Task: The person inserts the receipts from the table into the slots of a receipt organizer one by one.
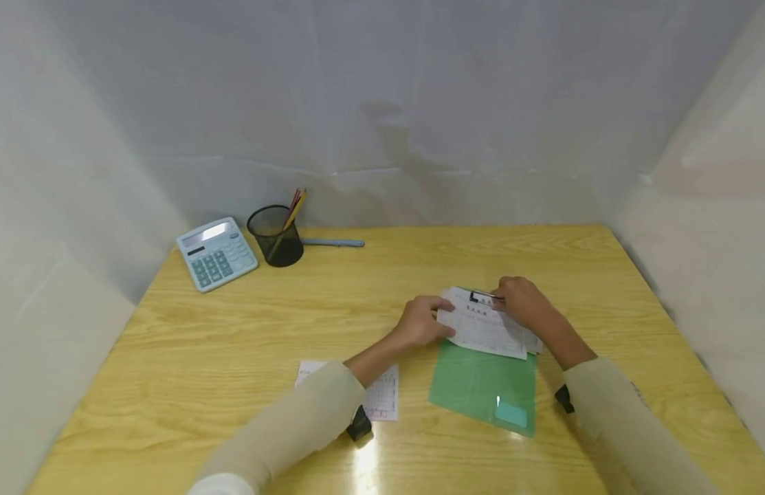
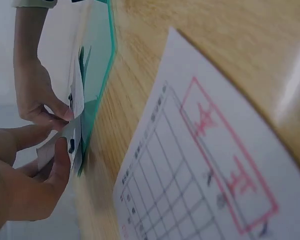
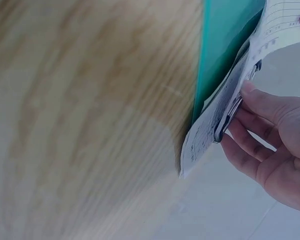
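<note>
A translucent green clipboard (image 1: 475, 385) lies on the table right of centre, several printed white sheets (image 1: 487, 335) covering its upper part. My left hand (image 1: 421, 321) pinches the sheets' left edge between thumb and fingers. At the top of the board, my right hand (image 1: 523, 300) grips the metal clip (image 1: 486, 296) with its black ends. The right wrist view has that hand's thumb and fingertips on the clip (image 3: 230, 117), over the papers. Beneath my left forearm, partly hidden by the sleeve, is a separate printed form (image 1: 382, 399); its red-boxed characters show large in the left wrist view.
At the back left stand a light blue calculator (image 1: 216, 254) and a black mesh pen cup (image 1: 277, 240) with pencils. A slim blue pen-like stick (image 1: 335, 243) lies beside the cup. White sheeting (image 1: 481, 124) rises behind the table's back edge.
</note>
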Demonstrator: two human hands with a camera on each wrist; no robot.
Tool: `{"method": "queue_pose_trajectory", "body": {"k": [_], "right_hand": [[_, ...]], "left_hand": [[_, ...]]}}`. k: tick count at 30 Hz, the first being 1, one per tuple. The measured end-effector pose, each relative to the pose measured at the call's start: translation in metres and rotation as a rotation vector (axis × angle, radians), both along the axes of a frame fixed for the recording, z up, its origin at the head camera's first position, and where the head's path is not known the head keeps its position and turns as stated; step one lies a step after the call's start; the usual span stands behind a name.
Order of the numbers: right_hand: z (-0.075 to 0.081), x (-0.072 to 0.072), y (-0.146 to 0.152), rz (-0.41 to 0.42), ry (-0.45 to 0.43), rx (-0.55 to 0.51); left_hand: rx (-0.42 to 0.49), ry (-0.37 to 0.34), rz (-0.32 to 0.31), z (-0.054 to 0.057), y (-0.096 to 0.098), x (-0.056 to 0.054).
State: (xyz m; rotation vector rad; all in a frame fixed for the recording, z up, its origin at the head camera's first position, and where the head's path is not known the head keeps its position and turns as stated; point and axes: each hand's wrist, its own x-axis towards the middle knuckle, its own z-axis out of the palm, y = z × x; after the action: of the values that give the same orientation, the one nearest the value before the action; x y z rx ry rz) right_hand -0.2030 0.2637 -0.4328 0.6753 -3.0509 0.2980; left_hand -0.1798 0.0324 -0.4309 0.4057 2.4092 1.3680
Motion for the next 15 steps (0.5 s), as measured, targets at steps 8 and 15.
{"method": "queue_pose_trajectory", "body": {"k": [8,15], "right_hand": [[0.001,0.0,0.0,-0.024,-0.023,-0.018],[0.002,0.001,0.001,-0.01,-0.009,-0.024]], "left_hand": [[-0.006,0.051,0.016,-0.007,0.01,0.004],[-0.021,0.09,0.022,-0.014,0.019,0.007]]}}
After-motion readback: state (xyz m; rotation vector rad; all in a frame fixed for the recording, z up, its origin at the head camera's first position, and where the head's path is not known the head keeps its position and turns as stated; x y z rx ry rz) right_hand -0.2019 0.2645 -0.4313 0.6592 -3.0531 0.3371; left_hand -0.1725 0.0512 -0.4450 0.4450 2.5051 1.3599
